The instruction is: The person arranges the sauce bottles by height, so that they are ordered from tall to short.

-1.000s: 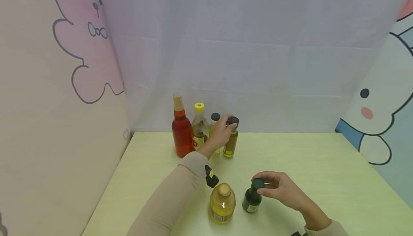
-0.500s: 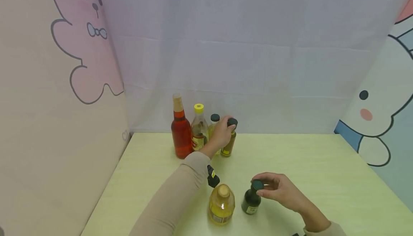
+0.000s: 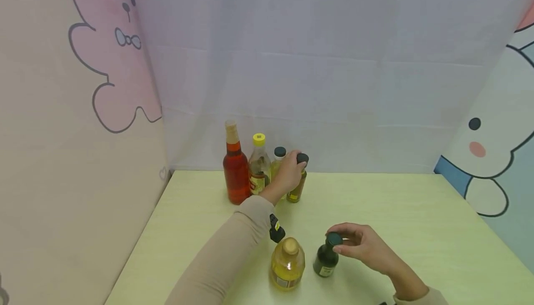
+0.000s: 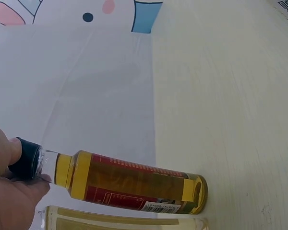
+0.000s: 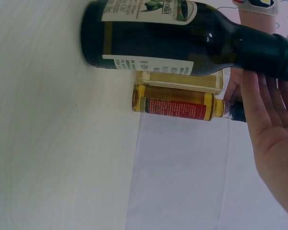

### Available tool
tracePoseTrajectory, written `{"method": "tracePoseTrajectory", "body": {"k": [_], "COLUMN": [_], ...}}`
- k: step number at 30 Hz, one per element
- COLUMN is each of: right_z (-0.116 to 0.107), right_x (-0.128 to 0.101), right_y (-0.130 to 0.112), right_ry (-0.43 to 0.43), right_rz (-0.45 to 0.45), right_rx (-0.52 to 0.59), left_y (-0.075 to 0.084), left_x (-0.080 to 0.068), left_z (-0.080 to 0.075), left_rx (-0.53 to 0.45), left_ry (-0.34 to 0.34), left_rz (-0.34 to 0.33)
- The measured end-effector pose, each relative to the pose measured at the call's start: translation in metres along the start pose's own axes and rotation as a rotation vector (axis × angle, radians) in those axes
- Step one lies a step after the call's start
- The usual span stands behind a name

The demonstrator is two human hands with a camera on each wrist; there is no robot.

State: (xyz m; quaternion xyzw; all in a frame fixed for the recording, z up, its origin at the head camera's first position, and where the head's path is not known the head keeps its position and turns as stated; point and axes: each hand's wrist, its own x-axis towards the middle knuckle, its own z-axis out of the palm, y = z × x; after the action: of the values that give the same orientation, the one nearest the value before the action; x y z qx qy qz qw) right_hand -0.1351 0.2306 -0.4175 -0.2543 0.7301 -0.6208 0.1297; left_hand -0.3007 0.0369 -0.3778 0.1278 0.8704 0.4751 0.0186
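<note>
In the head view my left hand [image 3: 289,175] reaches to the back and pinches the dark cap of a slim amber oil bottle [image 3: 297,190]. The left wrist view shows that bottle's red label [image 4: 129,165] and barcode, with thumb and fingers around the cap. Nearer the front, my right hand [image 3: 364,245] grips the top of a dark green bottle [image 3: 325,261]. Its cream label [image 5: 149,10] faces the right wrist camera, where the fingers lie along the neck. Both bottles stand on the table, the amber one leaning slightly.
Left of the amber bottle stand a pale oil bottle [image 3: 276,168] partly behind my hand, a yellow-capped bottle [image 3: 258,166] and a tall red bottle [image 3: 236,175]. A round yellow bottle [image 3: 288,268] sits between my forearms. A white curtain [image 3: 333,87] hangs behind the table.
The amber bottle has shifted slightly left, closer to the pale oil bottle, with my left hand staying on its cap. My right hand and the green bottle have hardly moved.
</note>
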Motion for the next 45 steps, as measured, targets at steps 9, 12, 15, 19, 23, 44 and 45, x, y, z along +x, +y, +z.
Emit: {"method": "tracePoseTrajectory", "body": {"k": [9, 12, 15, 19, 23, 44, 45], "right_z": [-0.001, -0.001, -0.001, -0.001, 0.0, 0.001, 0.001], "right_x": [-0.001, -0.001, 0.0, -0.001, -0.001, -0.002, -0.002], "right_y": [0.0, 0.001, 0.001, 0.001, 0.0, -0.003, -0.003], "right_ry": [0.003, 0.003, 0.0, -0.003, -0.002, 0.0, 0.0], "right_rz": [0.012, 0.009, 0.007, 0.005, 0.004, -0.002, -0.001], "right_rx": [-0.001, 0.002, 0.008, 0.008, 0.007, -0.004, -0.004], "left_y": [-0.001, -0.002, -0.003, -0.002, -0.001, 0.005, 0.005], "left_x": [-0.005, -0.004, -0.004, -0.005, -0.007, -0.02, -0.021], "left_z": [-0.004, -0.005, -0.006, -0.006, -0.006, -0.02, -0.02], "left_rx": [-0.039, -0.04, -0.034, -0.015, -0.005, 0.003, 0.002], "left_ry": [0.003, 0.011, 0.023, 0.033, 0.038, 0.027, 0.025], "left_rz": [-0.013, 0.001, 0.006, 0.014, 0.048, 0.153, 0.153]}}
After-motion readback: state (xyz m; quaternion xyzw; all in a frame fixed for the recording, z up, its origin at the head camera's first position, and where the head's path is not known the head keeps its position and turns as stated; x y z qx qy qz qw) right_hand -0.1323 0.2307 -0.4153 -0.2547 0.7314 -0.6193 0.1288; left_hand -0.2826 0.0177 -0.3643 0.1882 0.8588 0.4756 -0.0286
